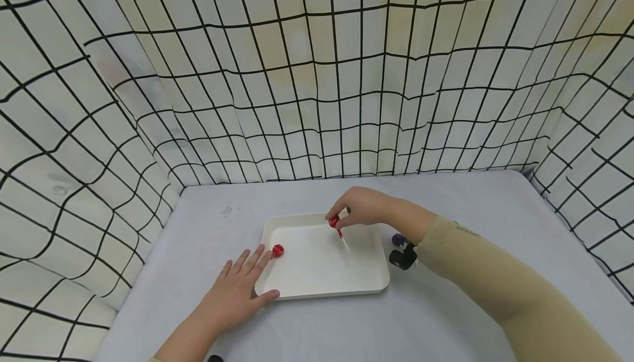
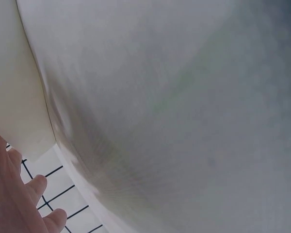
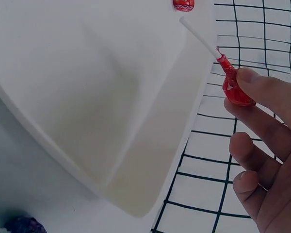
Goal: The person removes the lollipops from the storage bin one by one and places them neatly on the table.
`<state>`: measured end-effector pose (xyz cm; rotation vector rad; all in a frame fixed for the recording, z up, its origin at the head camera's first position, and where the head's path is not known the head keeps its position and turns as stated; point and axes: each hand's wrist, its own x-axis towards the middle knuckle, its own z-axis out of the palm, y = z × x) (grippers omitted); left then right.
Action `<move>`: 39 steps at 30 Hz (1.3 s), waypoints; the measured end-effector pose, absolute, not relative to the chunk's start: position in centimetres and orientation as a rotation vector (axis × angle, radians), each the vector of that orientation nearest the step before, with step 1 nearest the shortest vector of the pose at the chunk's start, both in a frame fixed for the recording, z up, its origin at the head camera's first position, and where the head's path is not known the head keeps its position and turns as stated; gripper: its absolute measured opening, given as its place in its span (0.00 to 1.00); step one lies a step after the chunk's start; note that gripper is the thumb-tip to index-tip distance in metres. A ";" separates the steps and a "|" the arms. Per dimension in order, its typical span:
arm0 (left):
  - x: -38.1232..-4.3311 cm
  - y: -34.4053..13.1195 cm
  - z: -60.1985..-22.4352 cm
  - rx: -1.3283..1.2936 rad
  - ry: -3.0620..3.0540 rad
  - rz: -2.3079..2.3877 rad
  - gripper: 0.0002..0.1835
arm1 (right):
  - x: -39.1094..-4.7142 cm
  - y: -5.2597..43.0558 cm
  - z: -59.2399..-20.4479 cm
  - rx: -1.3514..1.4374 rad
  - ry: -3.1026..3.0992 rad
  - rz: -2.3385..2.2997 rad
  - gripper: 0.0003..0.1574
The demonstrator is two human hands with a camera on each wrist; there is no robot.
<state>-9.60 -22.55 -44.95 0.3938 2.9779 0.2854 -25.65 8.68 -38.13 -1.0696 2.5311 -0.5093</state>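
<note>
My right hand (image 1: 365, 207) pinches a red-wrapped lollipop (image 3: 236, 92) by its candy head, between thumb and forefinger. Its white stick points down over the right part of a white tray (image 1: 322, 282). Another red lollipop (image 1: 278, 250) lies at the tray's left side, its lower end close to my left fingertips. With fingers spread, my left hand (image 1: 238, 293) rests at the tray's left front corner, the thumb on the front rim. In the left wrist view only part of the left hand (image 2: 19, 189) shows, at the lower left edge.
A purple-wrapped lollipop (image 1: 398, 239) lies right of the tray, partly hidden by a black object (image 1: 403, 258) at my right wrist. White cloth covers the table (image 1: 208, 230). White walls with a black grid (image 1: 317, 76) stand behind and at both sides.
</note>
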 end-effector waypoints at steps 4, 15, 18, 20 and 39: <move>-9.5 -22.5 -44.9 0.394 2.983 0.291 0.49 | -25.7 10.1 -37.9 -1.042 2.552 -0.547 0.18; -9.6 -22.7 -44.7 0.395 2.985 0.278 0.51 | -25.3 15.7 -38.2 -0.929 2.634 -0.578 0.18; -9.6 -22.8 -44.9 0.395 2.989 0.277 0.51 | -24.9 17.7 -38.3 -0.888 2.639 -0.599 0.19; -9.6 -22.8 -44.9 0.394 2.987 0.275 0.51 | -24.6 19.1 -38.5 -0.852 2.647 -0.605 0.19; -9.7 -22.6 -44.8 0.393 2.972 0.285 0.50 | -22.4 33.2 -40.8 -0.533 2.758 -0.539 0.21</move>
